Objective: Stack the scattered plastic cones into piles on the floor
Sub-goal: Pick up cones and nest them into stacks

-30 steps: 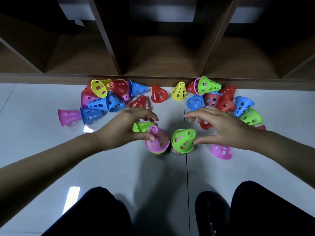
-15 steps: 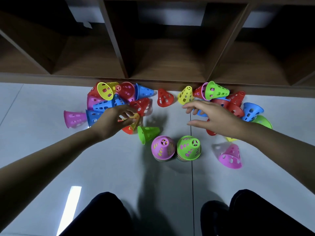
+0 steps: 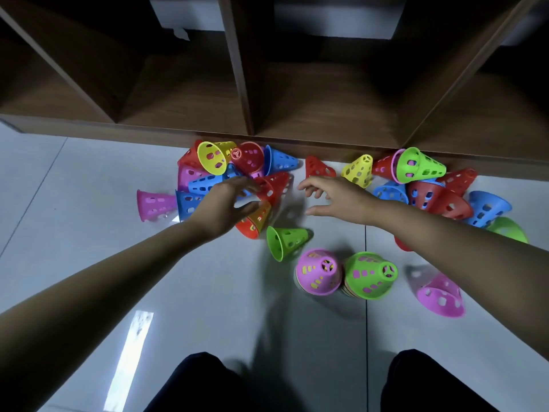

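Moved off piles toward scatter by shelf (image 3: pixel 312 99). Cupping orange cone (image 3: pixel 259 219) with left hand (image 3: pixel 222 205), thumb touching, grip unclear; spreading right hand (image 3: pixel 341 197), empty, near red cone (image 3: pixel 318 168). Leaving pink-topped pile (image 3: pixel 318 272), green-topped pile (image 3: pixel 370 275) nearer knees, awaiting next cones.

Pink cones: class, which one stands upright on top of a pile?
The pink cone next to the green-topped pile: its narrow end points up, while the other pink ones lie on their sides.
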